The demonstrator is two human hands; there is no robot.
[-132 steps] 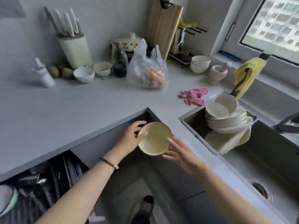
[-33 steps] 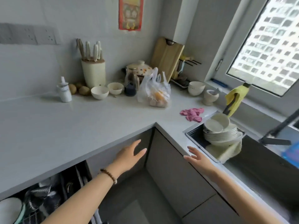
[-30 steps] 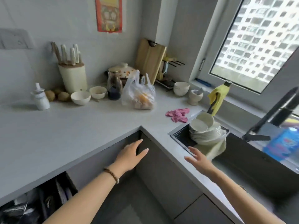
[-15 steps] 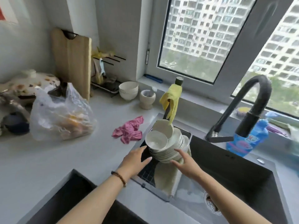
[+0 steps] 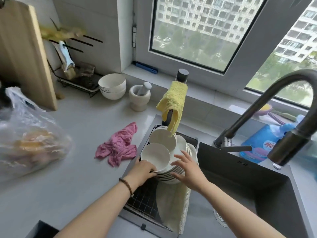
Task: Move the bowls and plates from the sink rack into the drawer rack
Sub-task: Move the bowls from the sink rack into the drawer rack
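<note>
Wire sink rack (image 5: 143, 202) is loaded with a plate stack (image 5: 169, 176). The near bowl (image 5: 155, 154) on top is gripped at its rim by the left hand (image 5: 142, 170), and the right hand (image 5: 187, 167) is spread flat against the stack. The tilted far bowl (image 5: 163, 139), touched by the yellow cloth (image 5: 173, 103), could be toppled if the lift is rushed.
</note>
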